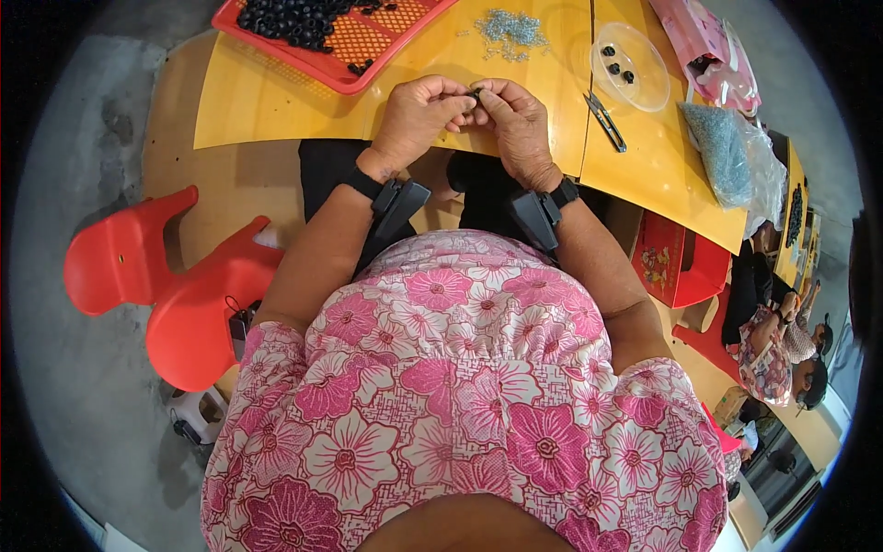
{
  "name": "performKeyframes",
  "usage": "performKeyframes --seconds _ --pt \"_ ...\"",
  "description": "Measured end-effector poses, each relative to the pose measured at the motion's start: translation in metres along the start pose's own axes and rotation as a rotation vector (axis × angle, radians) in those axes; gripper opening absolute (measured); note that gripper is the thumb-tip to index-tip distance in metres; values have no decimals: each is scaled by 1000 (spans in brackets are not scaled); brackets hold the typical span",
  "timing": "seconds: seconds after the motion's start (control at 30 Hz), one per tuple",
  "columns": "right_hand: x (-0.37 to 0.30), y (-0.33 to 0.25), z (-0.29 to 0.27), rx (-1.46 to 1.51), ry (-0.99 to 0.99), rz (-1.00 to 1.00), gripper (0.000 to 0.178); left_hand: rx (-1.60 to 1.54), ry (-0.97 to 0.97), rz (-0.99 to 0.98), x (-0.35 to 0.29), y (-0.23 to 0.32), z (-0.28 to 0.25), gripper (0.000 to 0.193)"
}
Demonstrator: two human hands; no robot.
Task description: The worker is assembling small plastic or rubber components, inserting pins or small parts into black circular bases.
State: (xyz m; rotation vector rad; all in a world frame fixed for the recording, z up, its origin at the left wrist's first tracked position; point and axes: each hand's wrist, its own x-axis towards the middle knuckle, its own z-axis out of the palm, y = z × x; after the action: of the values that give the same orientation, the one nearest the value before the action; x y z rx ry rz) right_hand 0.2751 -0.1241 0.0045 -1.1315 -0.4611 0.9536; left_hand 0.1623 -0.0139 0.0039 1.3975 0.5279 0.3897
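I see both hands meeting at the near edge of the yellow table (276, 101). Left hand (418, 115) and right hand (515, 120) each pinch one small black part (475, 93) between thumb and fingertips, fingers curled tight together, probably so it's steadied from both sides. Beyond the fingertips: red tray (322, 64) of black parts to the left, a pile of small metal bits (510, 29) straight ahead, a clear dish (635, 69) and snips (604, 121) to the right, all within reach. Bare tabletop just beyond the fingers; the table edge sits right under the wrists.
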Motion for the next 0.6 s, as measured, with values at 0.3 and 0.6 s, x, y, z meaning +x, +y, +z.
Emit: performKeyframes --seconds 0.3,0.6 --pt "0 -1 1 -65 47 11 11 -6 39 42 -4 -2 2 16" --pt "-2 1 3 -92 26 -69 12 -31 79 99 -6 -4 6 14"
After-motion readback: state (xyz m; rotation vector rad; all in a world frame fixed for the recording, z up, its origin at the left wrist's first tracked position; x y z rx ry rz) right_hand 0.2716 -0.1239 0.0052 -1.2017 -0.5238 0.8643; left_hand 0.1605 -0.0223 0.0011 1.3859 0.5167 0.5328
